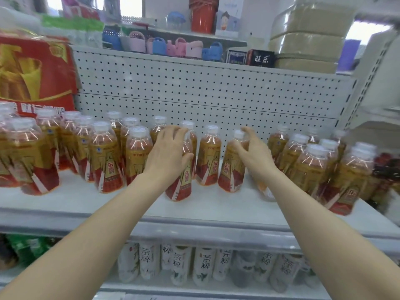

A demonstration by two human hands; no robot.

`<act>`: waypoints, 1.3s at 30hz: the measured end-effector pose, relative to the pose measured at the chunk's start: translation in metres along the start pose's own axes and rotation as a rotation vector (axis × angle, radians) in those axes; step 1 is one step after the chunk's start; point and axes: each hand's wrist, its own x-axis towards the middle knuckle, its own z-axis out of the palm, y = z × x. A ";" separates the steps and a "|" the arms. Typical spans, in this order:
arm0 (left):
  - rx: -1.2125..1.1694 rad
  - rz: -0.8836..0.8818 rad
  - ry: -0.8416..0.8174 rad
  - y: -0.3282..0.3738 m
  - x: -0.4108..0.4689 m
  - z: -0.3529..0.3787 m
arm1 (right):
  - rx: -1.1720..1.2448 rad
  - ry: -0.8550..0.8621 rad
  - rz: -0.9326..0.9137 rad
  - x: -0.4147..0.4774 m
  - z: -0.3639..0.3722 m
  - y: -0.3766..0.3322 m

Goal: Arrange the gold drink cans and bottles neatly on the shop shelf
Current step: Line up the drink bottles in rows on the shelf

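As I look along the white shelf (205, 211), a left cluster of gold bottles (104, 156) crowds its left end before a red carton (32, 70). My left hand (168, 152) curls over the front bottle (179, 185) mid-shelf. My right hand (255, 152), apart from it, wraps the neighbouring bottle (231, 174). A right cluster (309, 165) fills its right end. Pegboard (205, 89) backs the shelf; white tea bottles (203, 265) stand below.

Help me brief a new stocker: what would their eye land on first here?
The crowd of gold-and-red bottles along the middle shelf, with a person's left grip holding a centre bottle and the right grip curled about its neighbour. Next, the big red box at upper left.
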 end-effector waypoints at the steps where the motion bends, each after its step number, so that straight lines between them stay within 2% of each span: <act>1: 0.036 0.015 0.010 0.001 0.001 -0.001 | 0.031 0.043 0.027 0.001 -0.004 0.004; 4: 0.171 0.121 0.052 0.011 0.006 -0.001 | -0.120 0.128 0.109 0.007 -0.016 0.024; 7: 0.223 0.236 0.073 0.028 0.021 0.006 | -0.461 -0.076 0.200 0.009 -0.015 0.045; 10: 0.256 0.311 0.061 0.046 0.038 0.017 | -0.667 -0.300 0.239 0.006 -0.006 0.057; 13: 0.307 0.309 -0.020 0.056 0.054 0.028 | -0.873 -0.482 0.258 0.005 0.001 0.060; 15: 0.350 0.279 -0.090 0.058 0.060 0.035 | -0.953 -0.533 0.256 0.003 0.006 0.060; 18: 0.342 0.247 -0.141 0.061 0.060 0.044 | -0.914 -0.469 0.237 0.002 0.008 0.062; 21: 0.271 0.215 -0.117 0.065 0.061 0.044 | -0.799 -0.289 0.182 0.011 -0.006 0.054; 26: 0.032 0.212 -0.067 0.076 0.067 0.044 | -0.600 -0.123 0.078 0.040 -0.043 0.028; 29: -0.034 0.254 -0.116 0.092 0.072 0.047 | -0.485 -0.095 0.045 0.057 -0.049 0.031; 33: -0.059 0.209 -0.219 0.105 0.084 0.062 | -0.371 -0.088 0.065 0.076 -0.050 0.042; 39: -0.093 0.156 -0.246 0.106 0.088 0.071 | -0.288 -0.124 0.022 0.095 -0.036 0.050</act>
